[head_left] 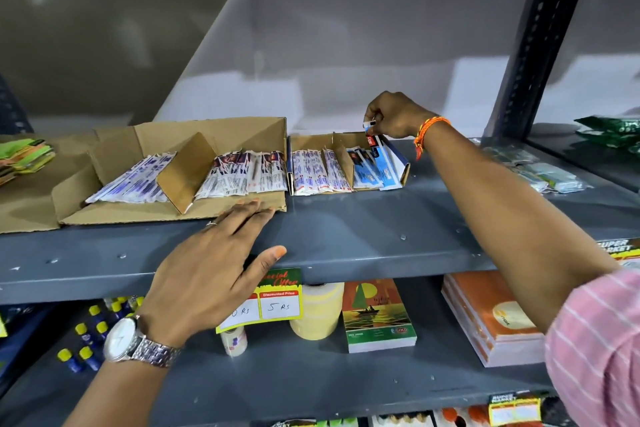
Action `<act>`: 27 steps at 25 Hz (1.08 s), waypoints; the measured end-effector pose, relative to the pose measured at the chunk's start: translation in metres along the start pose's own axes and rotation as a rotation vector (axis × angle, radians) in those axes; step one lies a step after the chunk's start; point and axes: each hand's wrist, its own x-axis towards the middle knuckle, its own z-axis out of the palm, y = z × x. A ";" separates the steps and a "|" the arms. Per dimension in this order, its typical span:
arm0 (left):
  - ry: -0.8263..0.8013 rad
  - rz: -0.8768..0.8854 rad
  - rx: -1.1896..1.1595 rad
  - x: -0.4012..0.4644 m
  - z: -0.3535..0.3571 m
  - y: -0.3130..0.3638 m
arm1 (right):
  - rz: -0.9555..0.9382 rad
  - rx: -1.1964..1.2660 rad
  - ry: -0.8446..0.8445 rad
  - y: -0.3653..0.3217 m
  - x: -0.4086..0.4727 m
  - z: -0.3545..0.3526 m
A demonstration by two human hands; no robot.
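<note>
The right hand [394, 115] pinches the top of a slim blue plastic packet with a red-and-black head [372, 142] between thumb and curled fingers. The packet leans in the rightmost compartment of the small brown cardboard tray [313, 142] (its print is too small to read). The left hand [214, 260] lies flat on the grey metal shelf [381, 236], fingers straight and together, fingertips touching the large brown cardboard tray [242, 210]. Below, a yellow price label [280, 303] reads "Special Offer", "Discounted Price", "5 Rs".

The left hand [207, 267] hides the left part of the yellow paper price tag [280, 305]. The right hand [394, 115] covers the top of the slim red-and-blue packet [372, 142] it pinches. Shiny green packets [613, 132] run off the right edge; print on the white plastic sachets [311, 170] is unreadably small
</note>
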 end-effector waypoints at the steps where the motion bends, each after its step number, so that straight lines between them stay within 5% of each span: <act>1: -0.003 0.000 -0.001 0.000 0.000 0.000 | -0.003 -0.005 0.004 0.000 0.001 0.000; 9: -0.003 0.001 -0.024 0.001 -0.001 0.001 | -0.064 -0.123 0.030 -0.001 -0.015 -0.019; 18: 0.003 -0.005 -0.024 0.000 -0.003 0.003 | -0.142 -0.239 -0.334 -0.016 -0.124 -0.031; 27: -0.004 -0.013 -0.028 0.000 -0.005 0.004 | -0.190 -0.186 -0.194 0.007 -0.102 -0.007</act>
